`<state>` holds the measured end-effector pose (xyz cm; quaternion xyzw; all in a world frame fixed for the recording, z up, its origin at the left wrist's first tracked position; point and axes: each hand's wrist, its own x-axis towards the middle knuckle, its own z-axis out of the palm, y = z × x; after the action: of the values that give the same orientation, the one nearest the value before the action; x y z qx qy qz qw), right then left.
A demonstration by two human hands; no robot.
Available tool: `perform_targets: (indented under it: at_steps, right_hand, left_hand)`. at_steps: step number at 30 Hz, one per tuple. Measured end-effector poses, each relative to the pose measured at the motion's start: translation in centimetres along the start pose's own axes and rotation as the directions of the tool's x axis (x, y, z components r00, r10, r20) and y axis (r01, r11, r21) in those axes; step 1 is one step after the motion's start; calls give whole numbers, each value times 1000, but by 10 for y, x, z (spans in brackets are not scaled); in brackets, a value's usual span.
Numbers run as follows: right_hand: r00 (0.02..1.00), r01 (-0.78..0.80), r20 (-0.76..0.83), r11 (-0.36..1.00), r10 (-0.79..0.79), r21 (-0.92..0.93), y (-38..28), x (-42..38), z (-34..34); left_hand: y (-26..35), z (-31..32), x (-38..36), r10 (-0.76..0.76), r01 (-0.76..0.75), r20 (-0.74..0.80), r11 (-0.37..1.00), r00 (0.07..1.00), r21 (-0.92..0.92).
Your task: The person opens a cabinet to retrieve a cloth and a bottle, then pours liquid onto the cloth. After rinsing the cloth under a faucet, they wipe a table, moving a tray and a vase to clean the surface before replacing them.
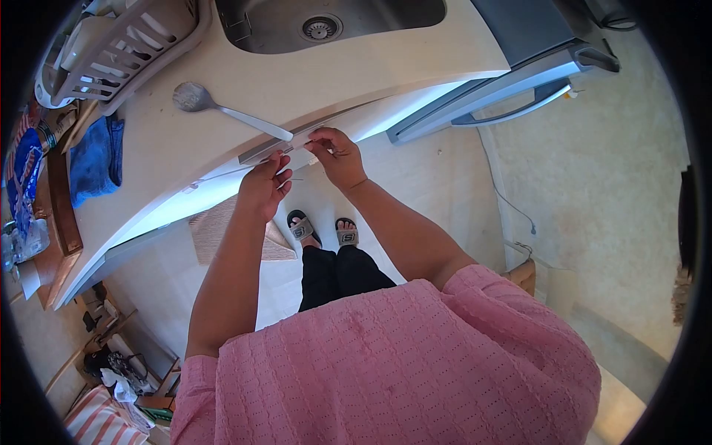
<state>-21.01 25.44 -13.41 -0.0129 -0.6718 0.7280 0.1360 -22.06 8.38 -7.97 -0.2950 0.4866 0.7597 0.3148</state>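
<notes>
Small pale item (300,140): located at the counter's front edge, between both hands. Right hand (337,159): thumb and forefinger pinched closed on the item. Left hand (265,187): thumb and forefinger nearly together, other fingers loosely curled; contact is too small to confirm. The opposed fingertips probably steady the piece for fine handling. Spoon (237,115): bowl toward ten o'clock, handle end just beyond the fingertips, limiting forward clearance. Sink (259,33): twelve o'clock. Dish rack (141,74): ten. Blue cloth (96,159): nine. Refrigerator (482,104): two.
</notes>
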Motion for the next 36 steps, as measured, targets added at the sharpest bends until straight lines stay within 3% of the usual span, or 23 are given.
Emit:
perform_targets:
  at_steps: [6, 16, 21, 33, 36]
  right_hand:
    - [997, -14, 82, 998, 9, 58, 2, 2, -6]
    - [998, 44, 48, 998, -46, 43, 4, 4, -5]
    - [992, -32, 128, 994, 19, 100, -1, 4, -11]
    - [989, 43, 142, 999, -40, -19, 6, 6, -11]
    - [998, -7, 69, 997, 2, 79, 4, 6, -8]
  left_hand:
    - [1, -1, 2, -3, 3, 6, 1000, 1000, 0]
    - [4, 0, 0, -5, 5, 0, 1000, 1000, 23]
    - [3, -1, 1, 3, -4, 12, 1000, 1000, 27]
    - [1, -4, 7, 6, -7, 14, 1000, 1000, 22]
    - [1, -5, 7, 12, -13, 27, 1000, 1000, 14]
